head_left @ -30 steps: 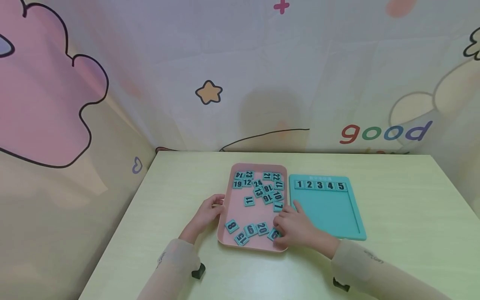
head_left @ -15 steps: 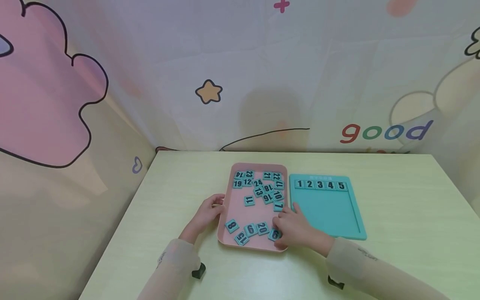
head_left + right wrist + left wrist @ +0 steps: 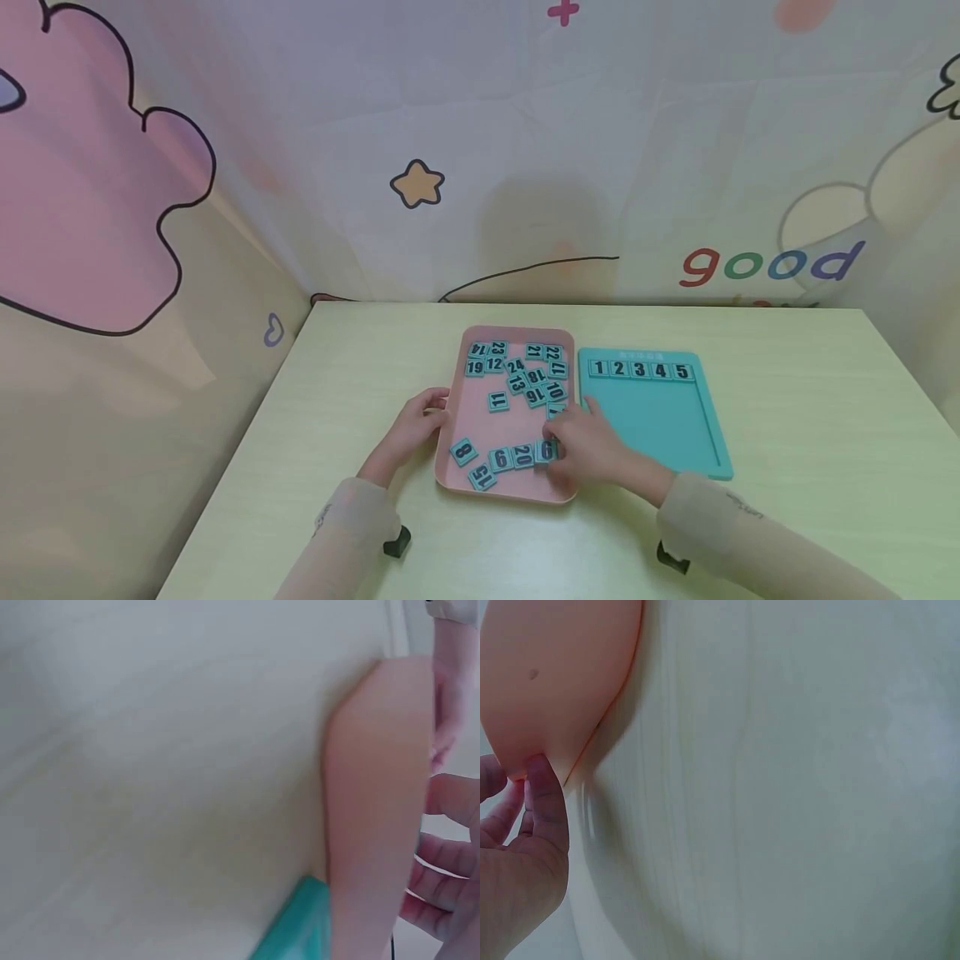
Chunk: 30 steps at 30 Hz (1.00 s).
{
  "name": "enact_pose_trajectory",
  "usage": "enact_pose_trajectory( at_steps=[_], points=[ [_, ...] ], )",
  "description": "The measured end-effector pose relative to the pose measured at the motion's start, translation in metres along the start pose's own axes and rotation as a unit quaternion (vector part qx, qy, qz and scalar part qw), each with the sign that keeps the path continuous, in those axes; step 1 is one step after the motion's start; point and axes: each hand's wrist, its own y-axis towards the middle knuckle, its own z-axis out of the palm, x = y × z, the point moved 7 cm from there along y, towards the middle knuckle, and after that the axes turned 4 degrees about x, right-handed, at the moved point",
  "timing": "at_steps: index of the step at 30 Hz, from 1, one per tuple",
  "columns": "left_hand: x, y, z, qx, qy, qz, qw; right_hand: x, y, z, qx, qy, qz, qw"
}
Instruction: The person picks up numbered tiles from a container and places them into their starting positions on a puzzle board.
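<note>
A pink tray (image 3: 517,487) holds several loose blue number tiles. My left hand (image 3: 414,425) grips the tray's left rim; in the left wrist view its thumb and fingers pinch that edge. Inside the tray's right side, my right hand (image 3: 588,443) has its thumb and fingers at a number tile (image 3: 545,451) that reads as 6 or 9. This tile lies beside the 20 tile (image 3: 522,456) and is partly covered by the fingers. In the right wrist view, the tray wall (image 3: 379,787) hides the tile, and the right hand's fingers (image 3: 442,855) are curled.
A teal board (image 3: 645,429) stands just right of the tray, with tiles 1 to 5 in its top row. Tiles such as 8 (image 3: 463,452), 15 (image 3: 482,477) and 11 (image 3: 498,402) lie in the tray. A printed cloth (image 3: 480,125) hangs behind the table.
My right hand has moved slightly away from me, and the tile at its fingers has shifted up and left, turning straighter beside the 20 tile. My left hand stays on the rim.
</note>
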Motion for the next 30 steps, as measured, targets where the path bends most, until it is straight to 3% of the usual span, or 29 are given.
enact_pose_trajectory(
  at_steps=[5,9,17,30],
  points=[
    [0.0,0.0,0.0,0.0,0.002,0.002,1.0,-0.002,0.0,-0.02,-0.078,-0.015,-0.046,0.996],
    [-0.001,0.0,0.0,0.003,0.001,0.008,1.0,-0.011,-0.003,-0.032,-0.106,0.013,-0.064,0.992],
    [0.001,0.001,0.0,0.001,0.004,0.003,1.0,-0.043,-0.005,-0.043,-0.098,0.077,-0.002,0.992],
    [-0.002,-0.001,0.0,0.007,-0.005,0.008,0.9999,-0.106,-0.002,-0.041,-0.114,0.046,0.054,0.991]
  ],
)
